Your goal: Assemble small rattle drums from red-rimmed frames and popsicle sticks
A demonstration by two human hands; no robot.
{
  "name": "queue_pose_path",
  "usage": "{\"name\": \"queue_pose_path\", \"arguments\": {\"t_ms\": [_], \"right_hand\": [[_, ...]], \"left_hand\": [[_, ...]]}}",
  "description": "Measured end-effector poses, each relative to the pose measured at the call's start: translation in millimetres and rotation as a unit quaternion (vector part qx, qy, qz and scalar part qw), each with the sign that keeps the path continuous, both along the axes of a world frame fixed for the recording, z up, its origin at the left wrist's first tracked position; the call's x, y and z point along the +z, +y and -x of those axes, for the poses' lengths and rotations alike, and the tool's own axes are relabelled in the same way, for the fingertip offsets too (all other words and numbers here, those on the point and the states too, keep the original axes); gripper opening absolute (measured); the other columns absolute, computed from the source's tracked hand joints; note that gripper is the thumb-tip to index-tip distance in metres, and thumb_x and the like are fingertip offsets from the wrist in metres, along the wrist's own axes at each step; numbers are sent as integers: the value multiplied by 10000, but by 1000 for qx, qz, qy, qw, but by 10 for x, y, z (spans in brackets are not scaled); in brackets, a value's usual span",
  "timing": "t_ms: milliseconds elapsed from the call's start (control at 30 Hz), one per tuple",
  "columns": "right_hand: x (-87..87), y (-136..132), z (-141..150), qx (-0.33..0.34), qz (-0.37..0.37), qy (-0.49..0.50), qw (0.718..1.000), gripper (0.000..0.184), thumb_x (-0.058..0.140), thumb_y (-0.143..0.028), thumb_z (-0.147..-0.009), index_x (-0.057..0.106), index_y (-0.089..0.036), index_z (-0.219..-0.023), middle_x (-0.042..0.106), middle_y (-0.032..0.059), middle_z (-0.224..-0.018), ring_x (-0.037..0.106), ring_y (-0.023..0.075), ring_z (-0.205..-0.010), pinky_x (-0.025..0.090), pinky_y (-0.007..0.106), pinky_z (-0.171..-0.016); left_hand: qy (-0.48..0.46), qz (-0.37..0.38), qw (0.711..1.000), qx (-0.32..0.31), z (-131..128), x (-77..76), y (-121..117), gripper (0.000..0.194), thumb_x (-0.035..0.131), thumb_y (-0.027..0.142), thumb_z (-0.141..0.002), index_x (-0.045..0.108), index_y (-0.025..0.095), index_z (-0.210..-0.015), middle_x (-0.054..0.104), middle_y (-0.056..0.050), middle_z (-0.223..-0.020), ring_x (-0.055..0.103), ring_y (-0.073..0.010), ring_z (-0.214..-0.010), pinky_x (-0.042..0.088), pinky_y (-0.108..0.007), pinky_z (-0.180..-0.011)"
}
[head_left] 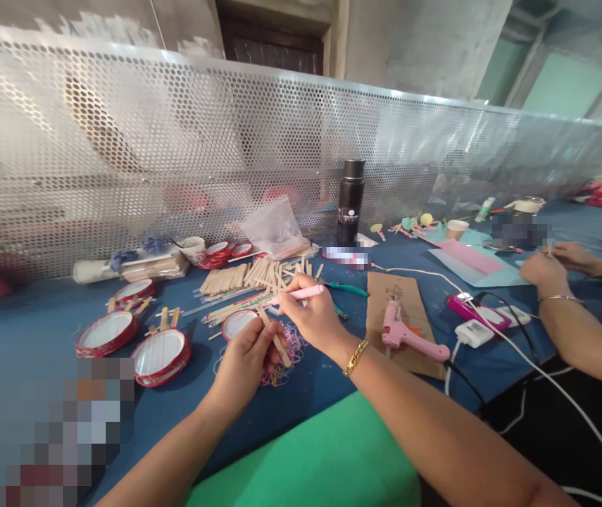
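Observation:
My left hand [252, 348] is closed around a flat wooden craft stick [274, 336], which slants between thumb and fingers. In my right hand [308, 310] is a pink marker [301, 293], its tip pointing left toward the upper end of the stick. Whether the tip touches the wood I cannot tell. Below the hands lies a tangle of coloured strings [291, 352]. A small red-rimmed drum [240, 322] is partly hidden behind my left hand. Beyond it, many loose craft sticks [227, 280] are spread in a pile.
More red-rimmed drums [159, 354] stand on the left. A pink glue gun [400, 334] rests on cardboard [377, 287] at right, near a purple power strip [477, 313] and white cables. A black bottle [350, 204] stands behind. Another person's hands [546, 271] work at far right.

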State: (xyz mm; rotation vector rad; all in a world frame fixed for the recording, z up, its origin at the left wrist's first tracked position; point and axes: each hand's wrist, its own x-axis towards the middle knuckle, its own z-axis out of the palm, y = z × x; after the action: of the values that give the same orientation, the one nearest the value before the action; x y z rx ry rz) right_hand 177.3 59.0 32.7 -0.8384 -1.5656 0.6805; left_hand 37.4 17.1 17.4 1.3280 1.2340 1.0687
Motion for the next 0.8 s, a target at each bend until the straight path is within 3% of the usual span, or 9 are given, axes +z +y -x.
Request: {"name": "queue_pose_path", "arguments": {"t_ms": [800], "right_hand": [[-10, -19, 21, 13, 10, -18, 1000, 134, 582, -244, -851, 535, -216, -729, 617, -30, -670, 575, 136, -643, 431, 246, -619]], "left_hand": [[26, 3, 1000, -13, 23, -9, 0, 480, 582, 665, -762, 543, 188, -791, 552, 46, -498, 440, -79, -406, 328, -168, -386]]}}
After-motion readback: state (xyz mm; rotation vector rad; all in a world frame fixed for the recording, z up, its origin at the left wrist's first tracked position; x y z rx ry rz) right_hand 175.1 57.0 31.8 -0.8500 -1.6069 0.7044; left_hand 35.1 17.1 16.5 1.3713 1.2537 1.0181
